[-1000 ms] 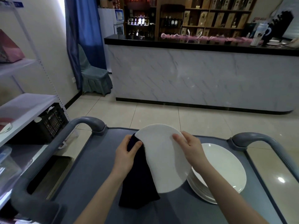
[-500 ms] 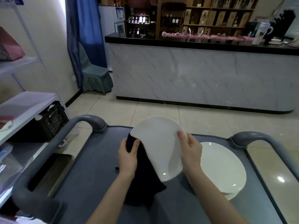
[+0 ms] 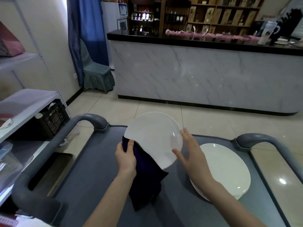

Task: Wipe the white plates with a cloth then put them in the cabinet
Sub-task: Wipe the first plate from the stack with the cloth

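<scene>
Head view: wiping step in hand, on one white plate (image 3: 152,136) raised and tilted above the grey cart (image 3: 85,169), toward its far edge. Gripped at the lower left rim by the left hand (image 3: 126,157), through a dark cloth (image 3: 147,177) pinched over that rim and hanging down toward the cart top. Right hand (image 3: 191,154) wide, fingers straight and spread at the right rim of the plate; touching or only just beside, cannot tell. On the right of the cart, a stack of white plates (image 3: 229,169), lying flat, apart from the raised one.

Judged as somewhere in the middle of the task: one plate under the cloth, more waiting in the stack, none seen put away. Next, probably: steady the right rim with the open fingers, turn the plate, draw the cloth across its face. Calls for a firm pinch on the left side, because of the glossy surface and the weight carried mostly there. No cabinet recognised with certainty; only open shelves (image 3: 24,104) at the left.
</scene>
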`<state>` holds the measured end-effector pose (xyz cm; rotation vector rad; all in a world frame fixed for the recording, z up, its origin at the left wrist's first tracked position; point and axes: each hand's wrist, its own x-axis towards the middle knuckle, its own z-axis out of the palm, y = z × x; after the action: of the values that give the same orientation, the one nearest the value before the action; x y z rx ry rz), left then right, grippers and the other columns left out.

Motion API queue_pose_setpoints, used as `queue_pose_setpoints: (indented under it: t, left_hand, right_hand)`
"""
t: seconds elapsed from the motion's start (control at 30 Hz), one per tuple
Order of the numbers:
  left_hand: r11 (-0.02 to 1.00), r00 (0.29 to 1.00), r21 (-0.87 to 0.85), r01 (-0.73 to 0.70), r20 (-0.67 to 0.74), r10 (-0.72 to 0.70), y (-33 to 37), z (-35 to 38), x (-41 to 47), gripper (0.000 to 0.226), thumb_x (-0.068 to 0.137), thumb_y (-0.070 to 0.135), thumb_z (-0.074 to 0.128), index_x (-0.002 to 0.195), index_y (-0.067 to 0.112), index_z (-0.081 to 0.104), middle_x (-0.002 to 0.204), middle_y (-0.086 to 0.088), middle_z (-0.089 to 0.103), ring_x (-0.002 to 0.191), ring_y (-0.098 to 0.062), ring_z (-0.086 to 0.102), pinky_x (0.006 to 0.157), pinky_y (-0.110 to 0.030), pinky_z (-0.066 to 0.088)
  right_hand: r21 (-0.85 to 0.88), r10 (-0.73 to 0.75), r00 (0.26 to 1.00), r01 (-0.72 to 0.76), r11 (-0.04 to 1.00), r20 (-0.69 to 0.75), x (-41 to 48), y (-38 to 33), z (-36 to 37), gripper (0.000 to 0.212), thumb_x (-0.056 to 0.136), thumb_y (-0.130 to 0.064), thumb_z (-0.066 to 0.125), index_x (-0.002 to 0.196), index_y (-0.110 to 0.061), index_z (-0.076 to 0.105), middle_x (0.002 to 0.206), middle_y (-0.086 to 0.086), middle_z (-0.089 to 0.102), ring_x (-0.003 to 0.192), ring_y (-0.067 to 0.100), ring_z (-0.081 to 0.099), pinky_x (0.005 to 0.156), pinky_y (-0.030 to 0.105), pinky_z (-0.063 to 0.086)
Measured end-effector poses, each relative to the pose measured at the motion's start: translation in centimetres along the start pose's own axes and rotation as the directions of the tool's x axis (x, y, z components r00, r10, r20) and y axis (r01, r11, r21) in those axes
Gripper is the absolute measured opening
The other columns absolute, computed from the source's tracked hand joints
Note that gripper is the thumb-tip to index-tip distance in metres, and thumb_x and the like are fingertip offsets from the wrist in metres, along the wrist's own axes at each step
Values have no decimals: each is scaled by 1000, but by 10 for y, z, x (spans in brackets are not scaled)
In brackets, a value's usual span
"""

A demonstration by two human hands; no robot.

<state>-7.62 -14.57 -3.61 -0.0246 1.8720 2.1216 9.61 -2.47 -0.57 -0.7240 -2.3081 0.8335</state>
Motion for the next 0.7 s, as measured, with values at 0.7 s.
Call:
queue_pose_setpoints:
  t: [0.7]
  left_hand:
    - [962,955,98,254,132,-265,17,-28,33,24,99,22,56,84,4,61,88,-16,60,82,-27,57,76,-38,46]
  right_hand:
    - [-481,-616,692,714,509,375,11,4,7,50,73,-1,73,120,-21,72,125,-2,70,111,18,68,83,32,58]
